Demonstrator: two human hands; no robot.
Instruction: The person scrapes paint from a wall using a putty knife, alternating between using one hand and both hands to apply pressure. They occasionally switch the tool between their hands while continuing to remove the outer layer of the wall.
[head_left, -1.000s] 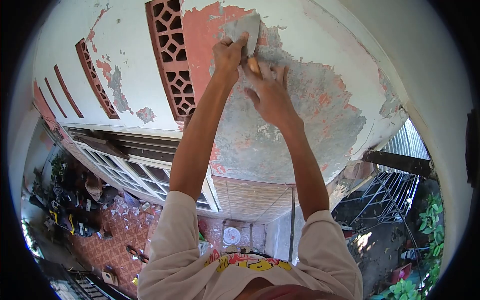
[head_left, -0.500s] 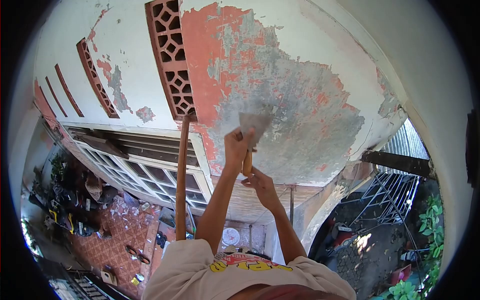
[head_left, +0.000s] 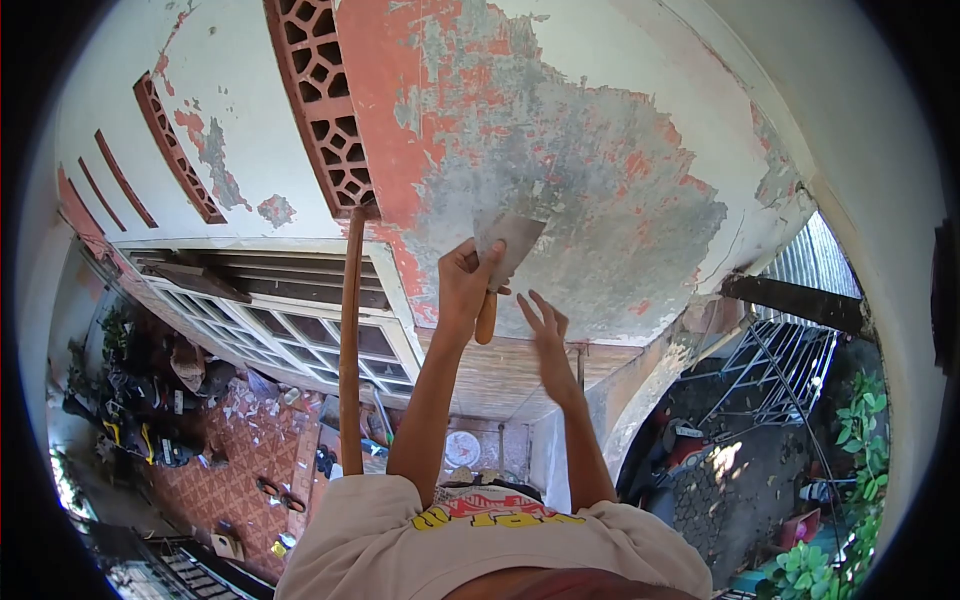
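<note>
My left hand (head_left: 465, 288) is closed around a scraper (head_left: 518, 243), gripping it where the wide metal blade joins the wooden handle. The thumb lies on the blade, which is up against the wall (head_left: 590, 190). Below my fingers the handle's rounded end sticks out. Lower and to the right, my right hand (head_left: 549, 345) holds nothing; its fingers are spread and a little blurred. Around the blade the wall is patchy, with grey plaster and red paint showing where the white coat has come off.
A wooden pole (head_left: 352, 340) stands left of my arm, reaching up to a red vent block (head_left: 325, 110). Beneath is a louvred window (head_left: 300, 345). Far below lie a tiled floor (head_left: 225, 490) with sandals and debris, and a metal rack (head_left: 775, 375) at right.
My right hand has come away from the scraper's handle, moving right with its fingers spreading. My left hand keeps its hold on the scraper, and the view has shifted slightly.
</note>
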